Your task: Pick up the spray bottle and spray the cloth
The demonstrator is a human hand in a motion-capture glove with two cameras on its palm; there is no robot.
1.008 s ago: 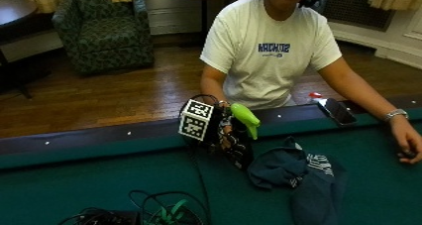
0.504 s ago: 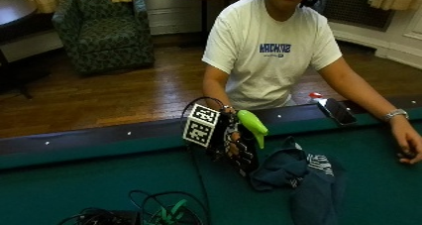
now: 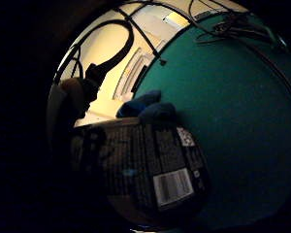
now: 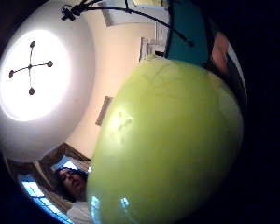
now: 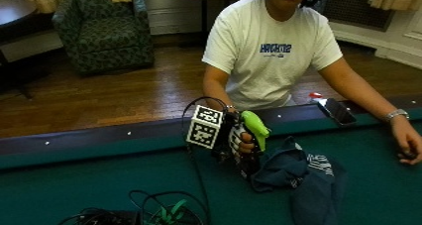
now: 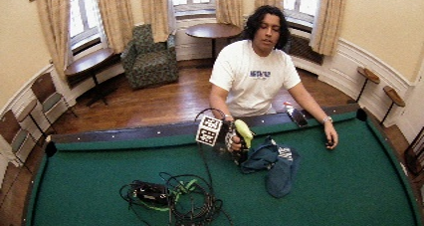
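Observation:
A spray bottle with a lime-green head (image 5: 254, 127) and a dark labelled body (image 3: 155, 170) is gripped by the gloved right hand (image 5: 238, 144), raised just above the green felt. Its nozzle points toward the dark blue cloth (image 5: 300, 173), which lies crumpled on the table right beside the bottle's base. The green head (image 4: 168, 149) fills the thumb side palm view. In the little finger side palm view the cloth (image 3: 145, 108) shows just past the bottle's label. In the wide outside view the hand (image 6: 234, 140) and the cloth (image 6: 273, 162) sit near the table's far rail.
A tangle of cables and a black device (image 6: 169, 198) lies on the green felt (image 5: 99, 185) near the front. A phone (image 5: 336, 111) rests on the dark far rail. The person's bare hand (image 5: 405, 146) rests on the felt beyond the cloth.
The gloved hand has carried the bottle down and to the right, closer to the cloth. The cloth and the bare hand have stayed put.

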